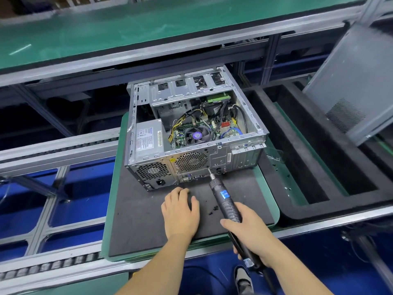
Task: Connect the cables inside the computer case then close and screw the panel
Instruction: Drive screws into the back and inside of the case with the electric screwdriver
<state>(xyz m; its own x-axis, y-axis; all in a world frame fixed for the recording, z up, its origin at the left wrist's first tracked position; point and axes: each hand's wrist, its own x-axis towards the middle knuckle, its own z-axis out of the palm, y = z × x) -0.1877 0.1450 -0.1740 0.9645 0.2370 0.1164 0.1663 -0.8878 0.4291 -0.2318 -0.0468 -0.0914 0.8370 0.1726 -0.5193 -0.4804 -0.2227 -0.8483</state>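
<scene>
Hands first: our left hand (180, 211) lies palm down on the dark grey foam mat (148, 220), its fingers (179, 191) straight and relaxed, holding nothing, their tips just short of the rear of the silver metal computer case (191, 133). Our right hand (253, 233) has its fingers curled tight around the black electric screwdriver with a blue label (225, 201), which slants up and to the left so that its thin bit touches the case's rear plate near the port cluster.

We see the case lying on its side on the mat, open side up, its rear face with two round fan grilles turned toward us. Inside we can make out the grey power supply box (148, 139) at the left, a black round cooler fan (196, 135) on the green motherboard, and loose yellow, black and blue cables (187, 120) spread over the board. A few small black screws (213, 210) lie on the mat between our two hands.

We find the grey metal side panel with a perforated vent patch (353, 86) off the case, leaning tilted at the far right, well apart from it. The mat sits on a green-edged tray (112, 209) on the tabletop, and a black foam tray with deep recesses (308, 167) lies just beside it to the right.
</scene>
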